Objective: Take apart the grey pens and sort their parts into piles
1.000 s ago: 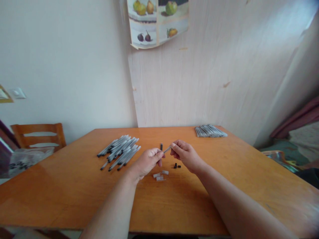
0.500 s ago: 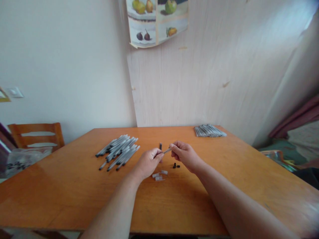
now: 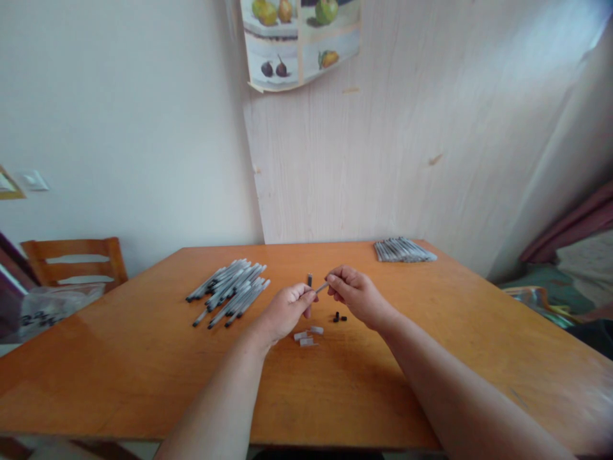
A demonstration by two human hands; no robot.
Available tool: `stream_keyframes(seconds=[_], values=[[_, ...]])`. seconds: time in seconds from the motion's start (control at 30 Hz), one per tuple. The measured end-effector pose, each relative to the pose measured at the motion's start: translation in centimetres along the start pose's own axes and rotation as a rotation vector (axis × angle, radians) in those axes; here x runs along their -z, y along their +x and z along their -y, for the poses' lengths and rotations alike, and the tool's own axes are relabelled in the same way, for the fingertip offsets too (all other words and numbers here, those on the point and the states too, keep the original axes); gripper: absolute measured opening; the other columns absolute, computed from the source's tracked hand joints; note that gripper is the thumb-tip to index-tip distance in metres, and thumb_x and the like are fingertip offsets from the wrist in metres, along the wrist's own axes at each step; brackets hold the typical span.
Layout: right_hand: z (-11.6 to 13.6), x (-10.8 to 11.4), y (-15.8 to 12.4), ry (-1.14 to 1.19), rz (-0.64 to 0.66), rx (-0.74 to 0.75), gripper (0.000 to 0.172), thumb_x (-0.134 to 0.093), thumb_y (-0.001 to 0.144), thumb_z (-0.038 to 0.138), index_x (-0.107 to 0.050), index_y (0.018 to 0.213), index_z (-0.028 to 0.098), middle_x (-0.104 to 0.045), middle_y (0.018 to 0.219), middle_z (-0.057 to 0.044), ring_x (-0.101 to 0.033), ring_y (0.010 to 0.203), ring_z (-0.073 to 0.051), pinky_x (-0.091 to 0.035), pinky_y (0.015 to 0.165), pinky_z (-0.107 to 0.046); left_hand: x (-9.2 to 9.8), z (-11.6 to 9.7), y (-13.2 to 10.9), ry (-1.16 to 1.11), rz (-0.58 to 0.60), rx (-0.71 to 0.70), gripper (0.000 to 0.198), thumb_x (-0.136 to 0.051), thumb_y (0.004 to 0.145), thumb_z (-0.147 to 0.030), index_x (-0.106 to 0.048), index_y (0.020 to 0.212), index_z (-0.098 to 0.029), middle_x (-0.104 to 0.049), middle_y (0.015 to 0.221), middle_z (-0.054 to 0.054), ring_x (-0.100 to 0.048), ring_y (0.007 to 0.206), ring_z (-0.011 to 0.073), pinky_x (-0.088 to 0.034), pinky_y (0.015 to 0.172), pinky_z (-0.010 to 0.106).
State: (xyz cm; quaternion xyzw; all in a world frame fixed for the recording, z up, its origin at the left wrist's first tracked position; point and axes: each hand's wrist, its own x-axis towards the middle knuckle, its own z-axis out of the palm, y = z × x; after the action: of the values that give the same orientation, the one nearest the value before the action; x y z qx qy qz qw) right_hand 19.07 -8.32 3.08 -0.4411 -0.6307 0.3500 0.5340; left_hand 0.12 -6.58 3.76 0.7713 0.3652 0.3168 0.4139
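Note:
Both hands meet above the middle of the orange wooden table (image 3: 143,377). My left hand (image 3: 286,309) and my right hand (image 3: 355,295) are each pinched shut on an end of one grey pen (image 3: 320,287), held level between them. Just below the hands lie a few small grey caps (image 3: 307,336) and small black end plugs (image 3: 339,317). A short dark piece (image 3: 310,280) lies just beyond my left hand. A loose pile of grey pens (image 3: 230,290) lies to the left of my left hand.
A neat bundle of grey pens (image 3: 403,250) lies at the table's far right, near the wall. A wooden chair (image 3: 71,260) stands at the left, with a clear plastic bag (image 3: 52,304) in front of it. A fruit poster (image 3: 299,38) hangs on the wall.
Both hands have stayed on the pen in nearly the same place. Only the camera has shifted slightly.

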Motion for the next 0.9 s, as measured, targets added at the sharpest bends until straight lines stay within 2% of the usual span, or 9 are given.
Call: stream_keyframes(seconds=[0.4, 0.53, 0.67, 0.8, 0.9], values=[[0.1, 0.5, -0.1, -0.033, 0.107, 0.027, 0.023, -0.052, 0.088, 0.04, -0.059, 0.093, 0.019, -0.061, 0.075, -0.002, -0.053, 0.067, -0.012, -0.043, 0.063, -0.026, 0.6, 0.3, -0.3, -0.13, 0.101, 0.109, 0.037, -0.046, 0.088, -0.05, -0.06, 0.087, -0.015, -0.056, 0.062, -0.001, -0.043, 0.055, 0.01, -0.033, 0.057, 0.023], [0.4, 0.3, -0.1, 0.014, 0.054, -0.013, 0.026, -0.056, 0.085, 0.043, -0.058, 0.092, 0.018, -0.061, 0.074, -0.002, -0.053, 0.065, -0.012, -0.042, 0.059, -0.025, 0.3, 0.3, -0.1, -0.064, 0.032, 0.075, 0.034, -0.047, 0.088, -0.048, -0.059, 0.086, -0.016, -0.057, 0.063, -0.001, -0.048, 0.059, 0.0116, -0.035, 0.06, 0.024], [0.5, 0.4, 0.0, 0.057, -0.047, -0.121, 0.038, -0.054, 0.084, 0.054, -0.057, 0.085, 0.017, -0.06, 0.069, -0.002, -0.049, 0.055, -0.01, -0.037, 0.05, -0.022, 0.0, 0.7, 0.2, 0.048, -0.04, 0.016, 0.029, -0.047, 0.087, -0.044, -0.057, 0.081, -0.017, -0.058, 0.067, -0.001, -0.052, 0.065, 0.0132, -0.038, 0.064, 0.025], [-0.1, 0.5, -0.1, 0.02, 0.0, -0.237, 0.049, -0.045, 0.085, 0.064, -0.055, 0.075, 0.017, -0.058, 0.059, -0.002, -0.044, 0.045, -0.009, -0.03, 0.042, -0.022, -0.3, 1.2, 0.3, 0.15, -0.05, -0.014, 0.028, -0.046, 0.088, -0.042, -0.058, 0.082, -0.018, -0.058, 0.068, -0.002, -0.053, 0.065, 0.0134, -0.038, 0.062, 0.025], [-0.6, 0.1, -0.1, -0.046, 0.031, -0.22, 0.046, -0.047, 0.085, 0.061, -0.052, 0.069, 0.018, -0.054, 0.053, 0.001, -0.041, 0.043, -0.008, -0.027, 0.041, -0.022, -0.5, 1.3, 0.3, 0.215, -0.063, -0.022, 0.027, -0.045, 0.088, -0.042, -0.059, 0.084, -0.019, -0.058, 0.067, -0.002, -0.053, 0.064, 0.0131, -0.036, 0.06, 0.024]])
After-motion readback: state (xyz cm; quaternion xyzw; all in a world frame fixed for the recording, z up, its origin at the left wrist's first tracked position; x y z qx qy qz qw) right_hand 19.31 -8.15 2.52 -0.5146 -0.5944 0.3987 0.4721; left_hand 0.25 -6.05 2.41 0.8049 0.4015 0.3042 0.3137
